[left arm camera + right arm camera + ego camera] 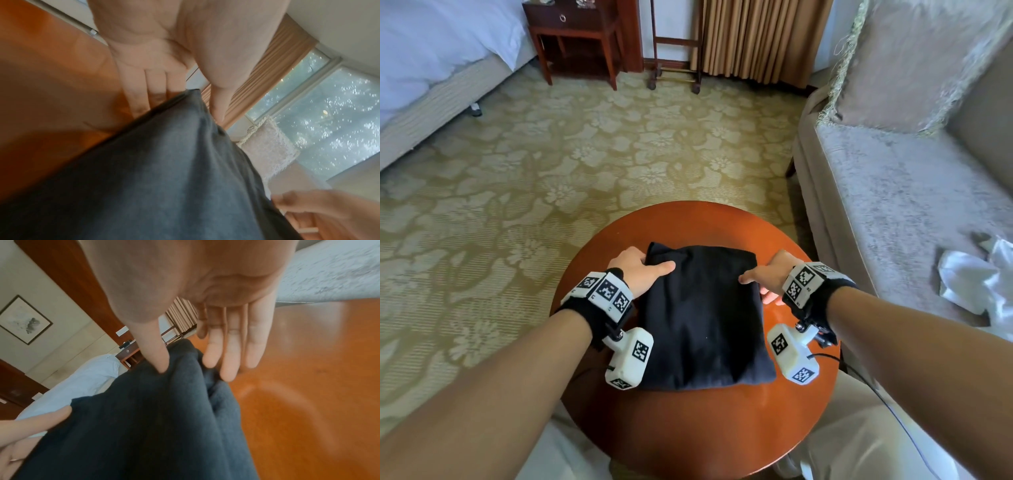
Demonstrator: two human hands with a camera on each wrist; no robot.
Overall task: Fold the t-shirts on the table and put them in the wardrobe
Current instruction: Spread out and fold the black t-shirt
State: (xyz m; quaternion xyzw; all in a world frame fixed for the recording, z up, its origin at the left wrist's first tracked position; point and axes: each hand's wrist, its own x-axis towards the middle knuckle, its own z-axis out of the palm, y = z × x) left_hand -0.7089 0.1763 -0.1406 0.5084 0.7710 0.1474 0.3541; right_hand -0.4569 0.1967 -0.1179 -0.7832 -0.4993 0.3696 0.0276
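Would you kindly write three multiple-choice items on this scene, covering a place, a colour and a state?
1. Where does the folded t-shirt lie?
A. on the round wooden table
B. on the carpet
C. on the bed

2. What colour is the t-shirt?
A. white
B. black
C. red

3. How does the left hand meet the t-shirt?
A. thumb on top, fingers going under its edge
B. hovering clear of it
C. clenched in a fist on the table

Answers: 1 A, the head view shows it in the middle of the tabletop; 2 B, the cloth is dark throughout; 3 A, the left wrist view shows the fingers slipping beneath.
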